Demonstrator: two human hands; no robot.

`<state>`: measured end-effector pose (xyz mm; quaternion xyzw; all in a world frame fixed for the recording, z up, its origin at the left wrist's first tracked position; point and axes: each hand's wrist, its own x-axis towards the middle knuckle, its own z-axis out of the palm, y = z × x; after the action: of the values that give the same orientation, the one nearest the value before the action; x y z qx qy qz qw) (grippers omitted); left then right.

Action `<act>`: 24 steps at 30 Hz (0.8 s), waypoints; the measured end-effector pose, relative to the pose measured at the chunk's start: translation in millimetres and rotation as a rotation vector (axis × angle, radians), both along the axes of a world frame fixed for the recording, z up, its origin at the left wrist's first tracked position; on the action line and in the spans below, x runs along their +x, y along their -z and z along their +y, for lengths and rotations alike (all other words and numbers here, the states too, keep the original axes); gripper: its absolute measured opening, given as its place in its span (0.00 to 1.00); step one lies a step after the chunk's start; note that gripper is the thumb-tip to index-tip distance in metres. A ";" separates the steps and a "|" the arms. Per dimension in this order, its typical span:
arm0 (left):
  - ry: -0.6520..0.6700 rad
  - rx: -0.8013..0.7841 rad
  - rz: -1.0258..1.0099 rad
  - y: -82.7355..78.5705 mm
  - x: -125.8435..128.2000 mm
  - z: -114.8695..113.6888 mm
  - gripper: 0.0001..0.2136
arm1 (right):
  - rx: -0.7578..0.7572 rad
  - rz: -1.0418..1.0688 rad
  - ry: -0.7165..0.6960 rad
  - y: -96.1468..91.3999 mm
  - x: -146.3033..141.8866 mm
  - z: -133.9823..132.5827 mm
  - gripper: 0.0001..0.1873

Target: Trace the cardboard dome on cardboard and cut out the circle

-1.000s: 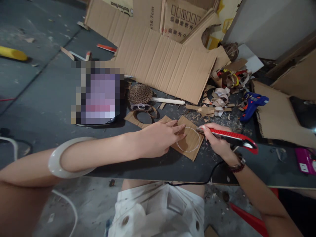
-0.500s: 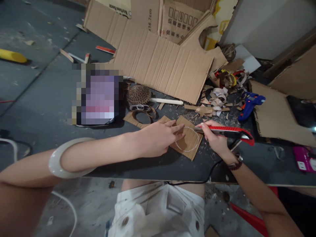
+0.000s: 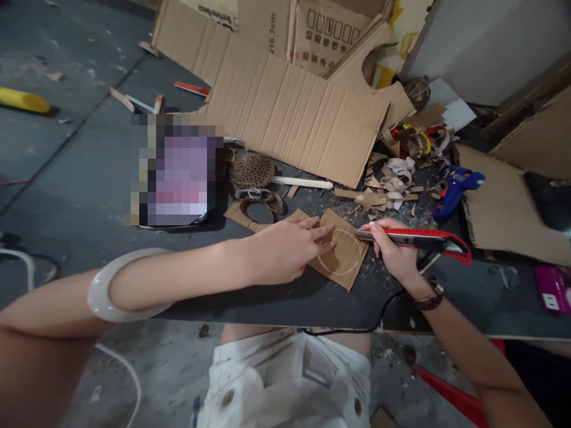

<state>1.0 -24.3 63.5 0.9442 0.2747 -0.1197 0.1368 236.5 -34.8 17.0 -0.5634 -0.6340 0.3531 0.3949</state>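
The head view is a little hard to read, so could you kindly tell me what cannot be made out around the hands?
Head view:
- Blade tip of the red utility knife in the right hand: too small to tell whether it touches the cardboard piece.
- Upper arc of the drawn circle: hidden by the left hand.
- Object on the table: pixel blur hides what it is.
- Magenta packet: cut off by the right edge.

L hand (image 3: pixel 285 252) flat, palm down w/ fingers spread; R hand (image 3: pixel 395 252) in closed grip, angled twd L.
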 end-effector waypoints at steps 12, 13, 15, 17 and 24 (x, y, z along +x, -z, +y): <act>0.024 0.011 0.043 -0.4 -0.6 0.2 0.31 | 0.171 -0.250 -0.140 -8.5 -2.0 -6.8 0.13; 0.025 0.012 0.047 -0.5 -0.5 0.3 0.31 | 0.175 -0.257 -0.144 -9.6 -3.4 -7.2 0.13; 0.026 0.021 0.048 -0.1 -0.6 0.1 0.31 | 0.144 -0.267 -0.145 -8.5 -4.9 -6.0 0.13; 0.027 0.037 0.039 1.0 -0.9 -0.2 0.31 | 0.133 -0.240 -0.110 -3.8 -4.5 -3.1 0.14; 0.076 0.099 0.024 -0.4 -5.7 2.3 0.34 | 0.096 -0.088 -0.072 11.8 -1.0 2.9 0.14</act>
<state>-4.8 -22.0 63.9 0.9580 0.2461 -0.1226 0.0820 235.5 -31.9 5.2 -0.5356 -0.6868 0.3110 0.3804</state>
